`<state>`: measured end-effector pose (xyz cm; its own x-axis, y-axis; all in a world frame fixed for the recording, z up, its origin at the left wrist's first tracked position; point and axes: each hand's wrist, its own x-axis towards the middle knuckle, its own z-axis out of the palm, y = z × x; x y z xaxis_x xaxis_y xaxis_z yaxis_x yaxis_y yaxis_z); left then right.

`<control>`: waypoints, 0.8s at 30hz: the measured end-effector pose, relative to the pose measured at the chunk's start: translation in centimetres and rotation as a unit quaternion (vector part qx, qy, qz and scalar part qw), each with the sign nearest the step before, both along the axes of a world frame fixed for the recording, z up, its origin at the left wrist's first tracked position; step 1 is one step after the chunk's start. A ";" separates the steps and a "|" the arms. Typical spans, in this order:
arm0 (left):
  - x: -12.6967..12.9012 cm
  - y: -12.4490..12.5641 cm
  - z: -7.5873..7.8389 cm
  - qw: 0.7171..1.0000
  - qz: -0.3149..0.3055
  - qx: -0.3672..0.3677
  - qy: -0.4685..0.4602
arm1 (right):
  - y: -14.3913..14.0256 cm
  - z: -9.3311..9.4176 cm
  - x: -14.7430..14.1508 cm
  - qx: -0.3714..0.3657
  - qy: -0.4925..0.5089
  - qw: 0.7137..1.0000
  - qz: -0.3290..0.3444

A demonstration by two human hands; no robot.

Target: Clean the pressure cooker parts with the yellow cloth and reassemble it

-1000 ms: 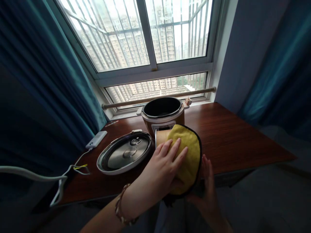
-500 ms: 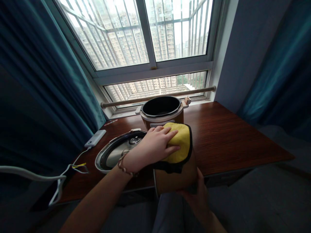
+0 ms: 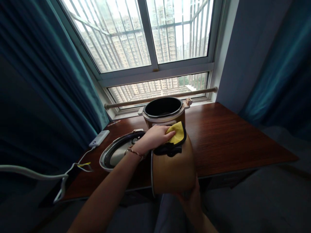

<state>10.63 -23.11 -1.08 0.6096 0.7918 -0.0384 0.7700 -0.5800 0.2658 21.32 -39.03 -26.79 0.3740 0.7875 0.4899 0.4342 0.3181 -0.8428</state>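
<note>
**Yellow cloth being pressed to a tilted golden pot**

The left hand [image 3: 155,137] is lying flat on a yellow cloth [image 3: 177,136] with a dark edge, its fingers [image 3: 167,133] pressed together and bearing down on the fabric, so the cloth is staying in contact with the far end of a golden pot [image 3: 173,168]. The pot is lying on its side, its rim [image 3: 152,173] facing left, and it is hanging partly over the near edge of the bench [image 3: 225,139], seemingly so its curved wall is facing up toward the cloth. The right hand [image 3: 191,202] is cupping the pot from below at its near end, probably to keep it from rolling; its fingers are hidden beneath the pot, so I cannot tell how they are set. A beaded bracelet [image 3: 134,151] is sitting on the left wrist.

Just behind the pot, a cooker body [image 3: 164,113] is standing upright with its dark bowl open. Its lid [image 3: 116,154] is resting upside down to the left, partly covered by the left forearm. A white phone [image 3: 99,138] is lying near the left corner, with a white cable [image 3: 46,176] trailing off toward the viewer.

The bench is dark reddish wood, running under a wide barred window [image 3: 150,42] showing tower blocks. A wooden rod [image 3: 160,97] is lying along the sill. Teal curtains [image 3: 36,81] are hanging on both sides, leaving the room dim.
</note>
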 end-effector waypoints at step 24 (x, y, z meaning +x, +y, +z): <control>-0.5 1.4 -0.6 0.990 -0.008 -0.143 0.018 | -2.6 9.2 1.3 0.076 -0.115 0.990 0.003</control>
